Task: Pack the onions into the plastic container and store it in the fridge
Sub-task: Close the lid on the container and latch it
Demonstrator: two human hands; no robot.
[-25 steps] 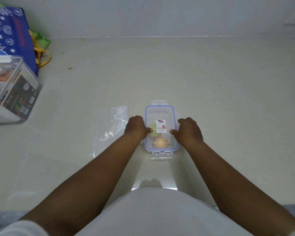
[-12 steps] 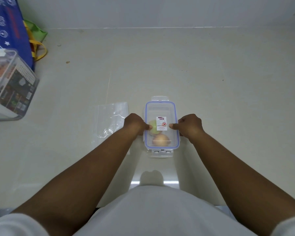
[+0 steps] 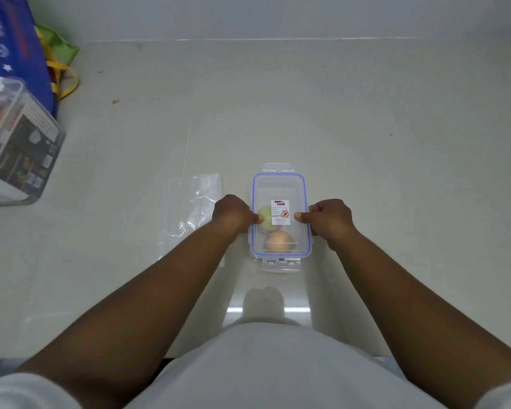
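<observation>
A clear plastic container (image 3: 280,187) with a blue-rimmed lid and a white label stands on the pale floor in front of me. Through the lid I see a greenish onion (image 3: 266,217) and, nearer to me, a brown onion (image 3: 278,242). My left hand (image 3: 233,214) grips the container's left side with the thumb pressed on the lid. My right hand (image 3: 331,219) grips the right side the same way. The end flaps of the lid stick out flat at the near and far ends.
An empty clear plastic bag (image 3: 191,214) lies flat just left of the container. At the far left stand a transparent storage box (image 3: 18,143) with packages inside and a blue shopping bag (image 3: 15,39) with yellow handles. A wall runs along the back.
Both hands have stayed on the container's long sides, thumbs pressing on the lid. The view has shifted slightly; the container has not moved on the floor.
</observation>
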